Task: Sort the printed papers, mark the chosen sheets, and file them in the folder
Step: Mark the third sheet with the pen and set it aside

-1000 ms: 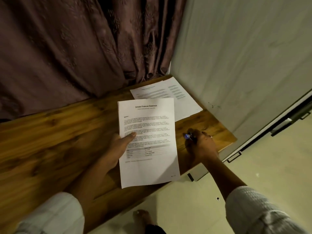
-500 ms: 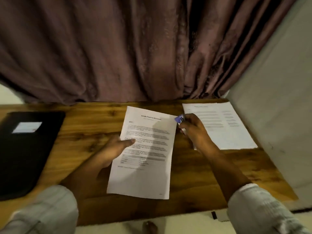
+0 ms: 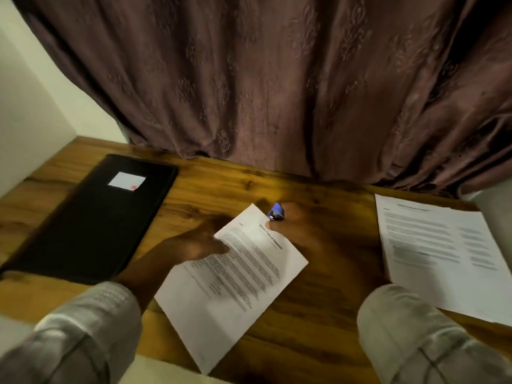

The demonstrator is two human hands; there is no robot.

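A printed sheet point(image 3: 235, 284) headed with a bold title is held tilted over the wooden table point(image 3: 318, 322). My left hand point(image 3: 194, 245) grips its left edge, thumb on top. My right hand point(image 3: 299, 225) pinches the sheet's top edge with the thumb and also holds a blue pen point(image 3: 275, 212) in its curled fingers. A closed black folder point(image 3: 94, 217) with a white label lies at the left of the table. More printed papers point(image 3: 443, 256) lie at the right.
A brown patterned curtain point(image 3: 277, 92) hangs behind the table's far edge. A pale wall point(image 3: 33, 106) stands at the left. The table's near edge runs below the sheet, with light floor beneath.
The view has swung left, bringing the folder fully in. The sheet has turned clockwise and shifted toward the folder. My right hand with the pen has moved onto the sheet's top edge.
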